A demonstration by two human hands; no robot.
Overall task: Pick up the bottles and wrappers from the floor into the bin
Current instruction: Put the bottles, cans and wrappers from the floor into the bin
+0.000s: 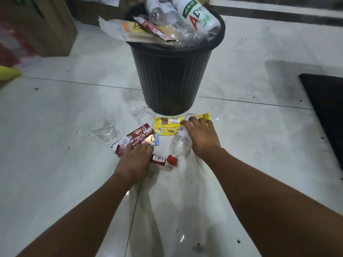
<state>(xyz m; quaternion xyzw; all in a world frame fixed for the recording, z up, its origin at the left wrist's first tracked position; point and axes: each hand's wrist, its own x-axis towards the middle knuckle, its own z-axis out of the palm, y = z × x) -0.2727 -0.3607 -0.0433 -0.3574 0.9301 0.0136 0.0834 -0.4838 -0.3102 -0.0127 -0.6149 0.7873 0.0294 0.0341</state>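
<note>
A black ribbed bin [172,75] stands on the tiled floor, heaped with clear bottles and wrappers above its rim. In front of it lies a clear bottle with a red cap [179,146], and my right hand [201,135] rests over its upper part, fingers curled around it. A yellow wrapper [168,125] lies flat under and beyond that hand. My left hand [135,158] presses down on a bunch of red-brown wrappers [136,137], fingers closing on them; a small red packet [157,160] pokes out beside the thumb.
Two crumpled clear cups [104,129] [141,113] lie left of the bin base. A black mat [326,108] covers the floor at the right edge. Brown cardboard boxes [52,26] stand at the back left.
</note>
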